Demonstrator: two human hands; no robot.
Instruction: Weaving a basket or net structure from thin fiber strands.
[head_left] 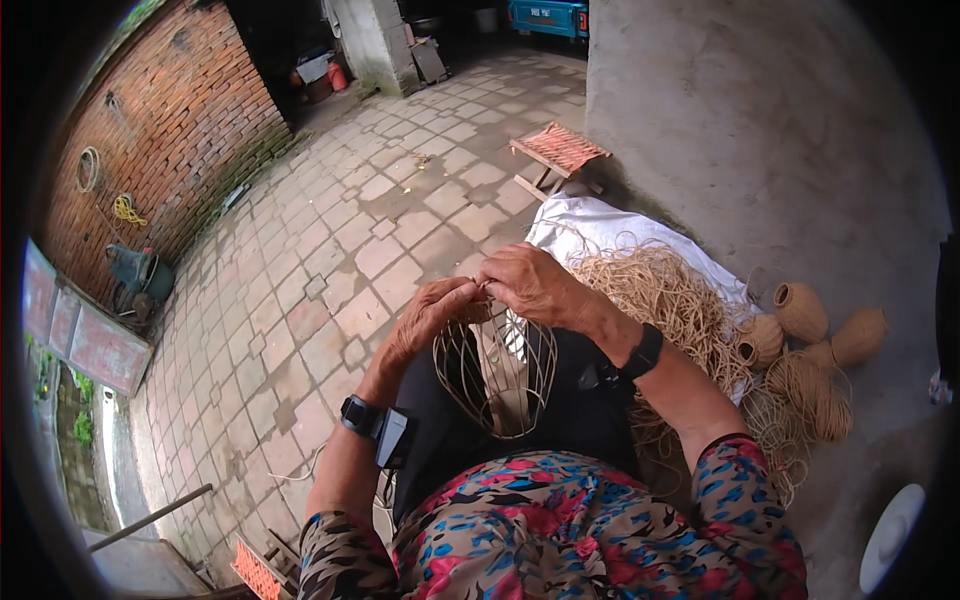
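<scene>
An open, basket-like frame of thin tan strands (545, 385) hangs over my lap, its long ribs curving together at the lower end. A small band near its upper end is closely woven. My left hand (432, 312) is closed at that woven end, thumb and fingers pressed on it. Fingertips of my right hand (538, 285) meet the left ones there, pinched at the same woven edge. The exact strand between the fingertips is hidden.
A heap of loose tan cord (650, 295) lies on a white sheet (570, 222) to my right. Beyond it are several finished woven vessels (800, 312). A small folding stool (562, 150) stands ahead by the grey wall (760, 120). Paving tiles (300, 290) cover the floor.
</scene>
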